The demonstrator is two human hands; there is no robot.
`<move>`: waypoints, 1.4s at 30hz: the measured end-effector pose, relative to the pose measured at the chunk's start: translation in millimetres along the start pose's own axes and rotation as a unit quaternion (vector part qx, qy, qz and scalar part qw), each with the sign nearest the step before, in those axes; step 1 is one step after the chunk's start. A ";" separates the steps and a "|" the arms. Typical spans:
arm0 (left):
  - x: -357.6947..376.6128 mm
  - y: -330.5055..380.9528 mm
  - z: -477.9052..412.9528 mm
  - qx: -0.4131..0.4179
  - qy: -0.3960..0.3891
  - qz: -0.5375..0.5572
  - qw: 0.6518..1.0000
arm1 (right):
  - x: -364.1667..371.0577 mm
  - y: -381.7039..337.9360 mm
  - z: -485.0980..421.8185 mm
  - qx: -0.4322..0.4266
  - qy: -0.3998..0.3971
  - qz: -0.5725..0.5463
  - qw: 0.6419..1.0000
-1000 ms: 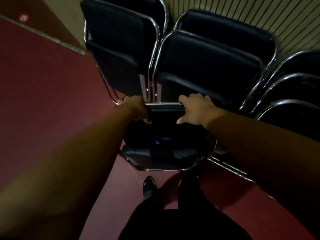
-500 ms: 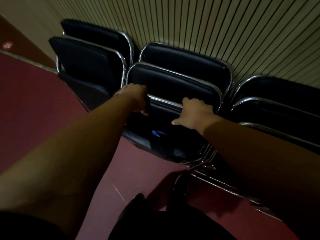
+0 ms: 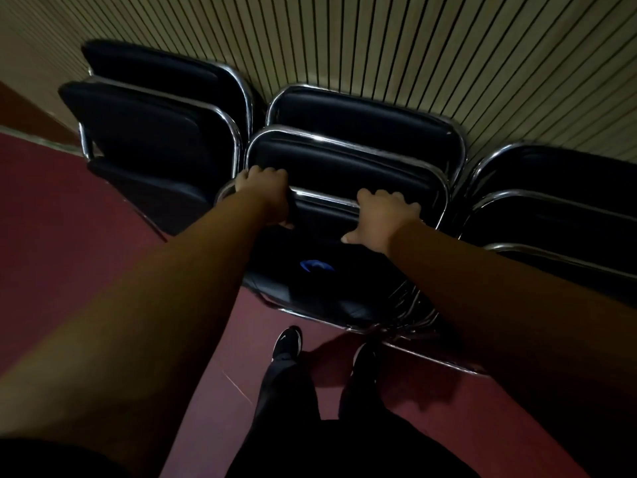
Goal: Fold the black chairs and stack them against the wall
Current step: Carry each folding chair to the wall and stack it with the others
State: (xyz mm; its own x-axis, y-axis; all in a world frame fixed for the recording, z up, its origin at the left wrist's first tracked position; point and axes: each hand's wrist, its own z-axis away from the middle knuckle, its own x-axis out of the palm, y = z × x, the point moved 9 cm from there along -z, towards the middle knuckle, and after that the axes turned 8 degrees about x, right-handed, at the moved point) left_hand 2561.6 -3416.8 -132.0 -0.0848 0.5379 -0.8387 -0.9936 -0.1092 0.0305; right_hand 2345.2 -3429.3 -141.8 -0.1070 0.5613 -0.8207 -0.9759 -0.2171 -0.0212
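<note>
A folded black chair (image 3: 310, 281) with a chrome frame and a blue mark on its padding leans against the middle stack (image 3: 362, 132) of folded black chairs. My left hand (image 3: 267, 194) grips the left end of its chrome top bar. My right hand (image 3: 382, 215) grips the same bar further right, thumb down on the black padding. The chair's lower edge rests near the red floor in front of my feet.
A left stack (image 3: 148, 132) and a right stack (image 3: 558, 208) of folded black chairs flank the middle one, all leaning on the ribbed beige wall (image 3: 413, 39). Chrome legs (image 3: 413, 315) stick out low at the right. Red floor (image 3: 69, 219) lies open to the left.
The chair in my hands has gone from tilted away from the stack to leaning flat against the middle stack. My view has tipped up toward the wall, and both hands kept their grip.
</note>
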 end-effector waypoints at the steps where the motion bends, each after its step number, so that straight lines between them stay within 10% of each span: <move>1: -0.4 -0.2 -2.2 0.002 0.001 0.000 1.000 | -0.1 0.0 -2.3 0.009 -0.009 0.001 1.000; 23: 4.4 10.1 9.8 0.160 0.140 -0.016 0.977 | -4.9 1.0 42.0 0.147 0.124 -0.011 0.981; 42: 27.0 228.2 154.6 0.399 0.110 -0.044 0.909 | 56.2 127.5 215.9 0.276 0.129 -0.229 0.925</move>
State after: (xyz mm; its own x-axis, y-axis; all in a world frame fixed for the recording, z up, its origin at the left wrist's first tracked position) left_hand 2321.0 -3298.0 -63.6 -0.0732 0.3250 -0.9429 -0.7420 0.6140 0.2693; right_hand 2173.8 -3253.0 -67.3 0.3216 0.2689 -0.9079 -0.8636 0.4766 -0.1647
